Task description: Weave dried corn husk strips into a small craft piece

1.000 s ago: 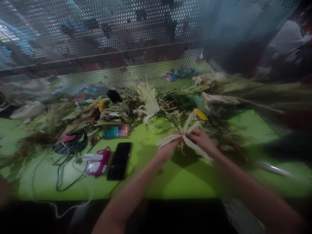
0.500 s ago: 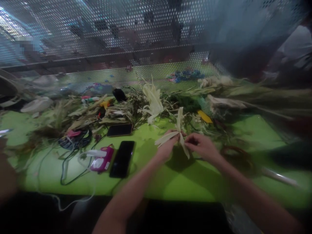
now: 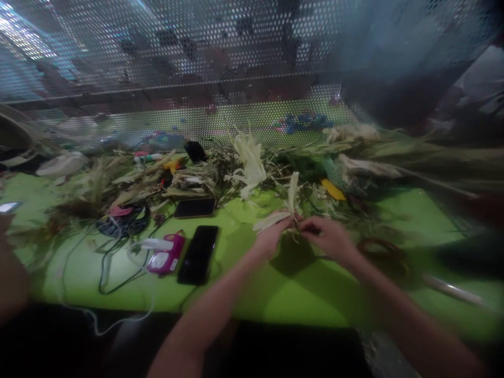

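Observation:
A pale bundle of corn husk strips (image 3: 292,195) is held above the green table by both hands. My left hand (image 3: 274,234) is closed around the bundle's middle, with one strip lying out to the left over its fingers and another standing upright. On the bundle's right side, my right hand (image 3: 323,234) has its fingertips pinched together at the husk near the crossing point. Exactly what those fingertips grip is too blurred to make out. Behind the hands a larger pale husk piece (image 3: 249,163) stands among dry plant scraps.
Two phones lie left of my hands, one black (image 3: 198,255) and one farther back (image 3: 194,208). Beside them are a pink power adapter (image 3: 167,255) and cables. A yellow-handled item (image 3: 333,189), a tape roll (image 3: 384,254) and a perforated screen (image 3: 220,110) border the area.
The strip that hung down between my hands is now folded up or gathered in, with only short ends showing there. Both hands stay at nearly the same place.

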A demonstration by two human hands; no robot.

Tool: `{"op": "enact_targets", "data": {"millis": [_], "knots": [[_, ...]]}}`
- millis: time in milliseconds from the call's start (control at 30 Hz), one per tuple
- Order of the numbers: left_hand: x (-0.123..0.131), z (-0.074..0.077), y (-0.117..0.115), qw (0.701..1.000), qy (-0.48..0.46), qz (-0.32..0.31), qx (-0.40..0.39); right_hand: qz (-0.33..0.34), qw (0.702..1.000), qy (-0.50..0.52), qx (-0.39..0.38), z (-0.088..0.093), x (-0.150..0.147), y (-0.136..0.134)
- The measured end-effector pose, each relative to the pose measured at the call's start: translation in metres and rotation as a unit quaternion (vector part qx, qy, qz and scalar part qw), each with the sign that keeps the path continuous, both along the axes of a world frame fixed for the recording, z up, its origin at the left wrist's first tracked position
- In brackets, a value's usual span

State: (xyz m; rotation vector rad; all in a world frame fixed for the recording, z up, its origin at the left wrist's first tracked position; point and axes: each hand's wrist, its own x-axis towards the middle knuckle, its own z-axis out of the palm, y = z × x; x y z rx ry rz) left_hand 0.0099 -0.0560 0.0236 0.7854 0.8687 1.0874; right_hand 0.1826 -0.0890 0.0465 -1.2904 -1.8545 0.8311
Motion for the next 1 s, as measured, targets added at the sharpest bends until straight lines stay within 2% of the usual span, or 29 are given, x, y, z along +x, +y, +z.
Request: {"op": "enact_targets", "data": {"millis": [100, 200, 367, 500, 600, 700, 733, 800, 867, 933, 1000], "knots": [[-0.001, 0.000, 0.000, 0.999, 0.027, -0.018, 0.009, 0.000, 0.999, -0.032, 0.044, 0.004, 0.004, 0.002], [-0.002, 0.001, -0.001, 0.994, 0.079, -0.060, 0.037, -0.076, 0.993, -0.030, 0.080, 0.009, 0.008, 0.003], [-0.001, 0.004, -0.008, 0.973, 0.126, -0.180, 0.067, -0.131, 0.991, 0.019, 0.029, 0.010, 0.007, 0.007], [-0.003, 0.009, -0.011, 0.956, 0.112, -0.260, 0.081, -0.099, 0.990, 0.080, -0.058, 0.006, 0.002, 0.010], [-0.003, 0.005, -0.009, 0.957, 0.126, -0.247, 0.086, -0.103, 0.988, 0.077, -0.087, 0.006, 0.001, 0.010], [-0.002, -0.002, -0.006, 0.964, 0.162, -0.191, 0.084, -0.167, 0.984, 0.064, -0.020, 0.009, 0.003, 0.007], [-0.002, -0.003, -0.005, 0.967, 0.167, -0.175, 0.086, -0.169, 0.984, 0.056, 0.003, 0.011, 0.003, 0.004], [-0.001, -0.005, -0.006, 0.970, 0.171, -0.137, 0.108, -0.120, 0.992, 0.023, 0.039, 0.013, 0.001, 0.000], [-0.002, -0.004, -0.008, 0.965, 0.180, -0.109, 0.157, -0.036, 0.996, -0.032, 0.071, 0.014, -0.004, -0.005], [-0.002, -0.003, -0.010, 0.957, 0.186, -0.101, 0.199, 0.027, 0.991, -0.085, 0.103, 0.012, -0.008, -0.009], [-0.001, -0.003, -0.011, 0.952, 0.186, -0.102, 0.221, 0.058, 0.981, -0.125, 0.138, 0.009, -0.011, -0.011]]}}
